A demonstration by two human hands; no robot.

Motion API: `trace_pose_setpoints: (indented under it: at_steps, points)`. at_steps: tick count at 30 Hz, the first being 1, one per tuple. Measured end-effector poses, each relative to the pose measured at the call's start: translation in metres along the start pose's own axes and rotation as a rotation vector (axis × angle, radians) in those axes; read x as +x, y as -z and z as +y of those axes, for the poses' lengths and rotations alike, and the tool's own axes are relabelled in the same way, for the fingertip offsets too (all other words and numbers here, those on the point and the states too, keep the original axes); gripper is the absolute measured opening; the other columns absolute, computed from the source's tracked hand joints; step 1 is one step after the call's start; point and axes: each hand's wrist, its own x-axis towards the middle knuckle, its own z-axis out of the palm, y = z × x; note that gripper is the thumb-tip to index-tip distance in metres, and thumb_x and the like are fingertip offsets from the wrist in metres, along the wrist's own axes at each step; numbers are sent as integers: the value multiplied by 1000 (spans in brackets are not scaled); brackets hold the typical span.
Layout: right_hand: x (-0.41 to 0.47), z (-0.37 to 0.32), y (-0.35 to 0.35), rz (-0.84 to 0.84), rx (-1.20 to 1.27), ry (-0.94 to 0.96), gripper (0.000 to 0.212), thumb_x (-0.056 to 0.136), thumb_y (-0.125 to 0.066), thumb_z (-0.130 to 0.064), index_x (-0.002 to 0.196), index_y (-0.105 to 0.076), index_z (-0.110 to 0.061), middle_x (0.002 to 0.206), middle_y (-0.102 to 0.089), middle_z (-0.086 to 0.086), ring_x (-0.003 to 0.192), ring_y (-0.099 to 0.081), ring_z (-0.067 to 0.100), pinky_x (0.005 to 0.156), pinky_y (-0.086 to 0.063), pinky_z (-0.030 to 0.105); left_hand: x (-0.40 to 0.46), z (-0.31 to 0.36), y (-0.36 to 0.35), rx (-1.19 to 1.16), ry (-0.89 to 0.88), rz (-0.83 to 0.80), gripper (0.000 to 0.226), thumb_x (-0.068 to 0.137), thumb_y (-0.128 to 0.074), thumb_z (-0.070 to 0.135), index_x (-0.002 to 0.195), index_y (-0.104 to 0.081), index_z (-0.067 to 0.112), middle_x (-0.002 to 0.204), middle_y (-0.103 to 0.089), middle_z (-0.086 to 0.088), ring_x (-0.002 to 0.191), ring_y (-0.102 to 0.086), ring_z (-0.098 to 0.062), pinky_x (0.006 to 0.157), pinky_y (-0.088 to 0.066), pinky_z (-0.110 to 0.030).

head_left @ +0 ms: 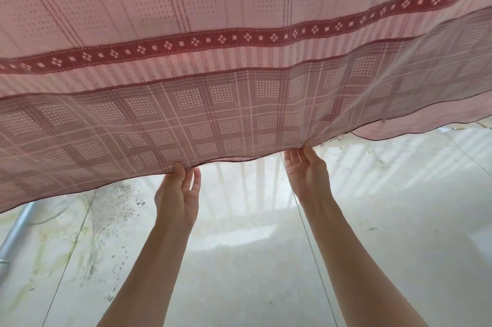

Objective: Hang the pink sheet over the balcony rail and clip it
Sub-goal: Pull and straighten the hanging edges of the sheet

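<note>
The pink sheet [239, 42], checked with a dark red diamond band, fills the upper half of the head view and hangs spread in front of me. Its lower hem runs from lower left up to the right. My left hand [178, 193] pinches that hem near the middle, thumb in front and fingers behind the cloth. My right hand [306, 172] grips the hem a little to the right, fingers curled up under the edge. The balcony rail is hidden behind the sheet; only its barred shadow shows on the floor. No clip is in view.
Below the sheet lies a pale tiled floor [266, 260] with dirt specks and greenish stains at the left. A grey metal pipe [16, 231] slants up at the far left edge. A thin line [314, 252] crosses the floor by my right forearm.
</note>
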Motion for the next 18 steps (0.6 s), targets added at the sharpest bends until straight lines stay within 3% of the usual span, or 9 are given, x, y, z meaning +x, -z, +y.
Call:
trace_pose_setpoints:
  at_steps: [7, 11, 15, 18]
  points:
    - [-14, 4, 4, -22, 108, -29, 18, 94, -43, -1, 99, -60, 2, 85, -72, 9, 80, -71, 16, 79, -57, 29, 2, 7, 5, 59, -9, -8, 15, 92, -48, 1, 85, -57, 10, 67, -71, 6, 70, -69, -5, 74, -50, -31]
    - [-16, -4, -2, -2, 101, -52, 15, 92, -46, -1, 95, -60, -5, 87, -69, 3, 87, -66, 13, 85, -55, 31, 0, 10, 1, -8, 17, 1, 18, 93, -47, 4, 79, -54, 13, 63, -67, 9, 66, -64, -4, 75, -47, -28]
    - [-17, -35, -8, -42, 27, -3, 19, 81, -62, -18, 100, -63, -13, 103, -62, 3, 113, -56, 20, 98, -45, 41, -5, 6, -1, -95, 68, -29, 7, 94, -47, 11, 93, -54, 14, 90, -60, 5, 84, -59, -5, 77, -47, -27]
    - [-10, -63, -7, -18, -2, 75, 28, 83, -59, -32, 107, -63, -18, 114, -59, 5, 116, -55, 23, 104, -40, 48, -13, -5, -8, -105, 96, -69, 11, 93, -51, 23, 101, -53, 15, 104, -58, 5, 97, -58, -6, 87, -45, -30]
